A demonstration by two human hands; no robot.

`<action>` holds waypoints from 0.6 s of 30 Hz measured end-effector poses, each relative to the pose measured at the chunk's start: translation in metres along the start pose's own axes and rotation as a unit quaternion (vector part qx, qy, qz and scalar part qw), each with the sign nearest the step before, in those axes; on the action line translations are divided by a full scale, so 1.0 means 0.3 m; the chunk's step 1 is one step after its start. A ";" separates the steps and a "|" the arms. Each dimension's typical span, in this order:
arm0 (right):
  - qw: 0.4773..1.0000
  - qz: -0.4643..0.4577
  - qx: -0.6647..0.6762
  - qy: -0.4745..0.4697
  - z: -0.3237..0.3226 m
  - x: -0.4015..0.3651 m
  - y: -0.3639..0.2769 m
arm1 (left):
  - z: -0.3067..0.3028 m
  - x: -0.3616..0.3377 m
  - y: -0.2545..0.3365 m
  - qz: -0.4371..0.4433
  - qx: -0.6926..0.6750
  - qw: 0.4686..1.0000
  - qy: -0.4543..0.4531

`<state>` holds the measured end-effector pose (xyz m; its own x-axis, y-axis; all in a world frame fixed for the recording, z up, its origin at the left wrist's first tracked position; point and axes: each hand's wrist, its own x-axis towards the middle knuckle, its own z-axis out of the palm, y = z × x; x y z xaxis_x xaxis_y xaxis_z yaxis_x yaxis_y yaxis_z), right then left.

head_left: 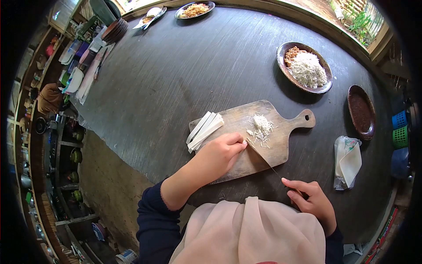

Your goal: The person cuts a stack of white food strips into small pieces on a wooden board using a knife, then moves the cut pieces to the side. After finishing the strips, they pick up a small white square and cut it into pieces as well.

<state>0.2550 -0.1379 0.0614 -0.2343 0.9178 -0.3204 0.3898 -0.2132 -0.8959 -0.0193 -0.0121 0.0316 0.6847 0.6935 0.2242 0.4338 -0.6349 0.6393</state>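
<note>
A wooden cutting board (259,165) with a handle lies on the dark table. My right hand (310,200) is closed around the handle of a knife (266,160), whose thin blade slants across the board's near side. At the blade's tip end, my left hand (222,152) rests on the board with its fingers pinched together on a white strip, mostly hidden by the hand. Several long flat white strips (205,127) lie stacked at the board's left end. Beyond the blade sits a small heap of fine white shreds (262,126).
An oval plate (327,88) holds white shreds and a reddish-brown food. To its right stands an empty brown oval dish (361,112). Folded white sheets in a plastic wrapper (347,163) lie near the right edge. Two plates of food, including one of noodles (194,10), stand far back.
</note>
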 end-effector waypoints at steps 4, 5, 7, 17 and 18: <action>1.000 -0.010 0.004 -0.008 0.001 0.000 0.007 | 0.002 -0.001 -0.005 0.005 0.000 1.000 -0.005; 1.000 -0.016 0.004 -0.009 0.000 0.001 0.009 | 0.001 -0.001 -0.005 0.006 0.001 1.000 -0.004; 1.000 -0.014 0.001 -0.011 -0.002 0.001 0.005 | 0.002 -0.001 -0.005 0.005 0.004 1.000 -0.003; 1.000 -0.007 -0.013 -0.004 0.028 0.015 -0.037 | 0.000 -0.002 -0.005 -0.005 0.005 1.000 -0.020; 1.000 -0.008 -0.013 -0.003 0.029 0.016 -0.037 | -0.004 0.000 -0.005 -0.004 0.007 1.000 -0.021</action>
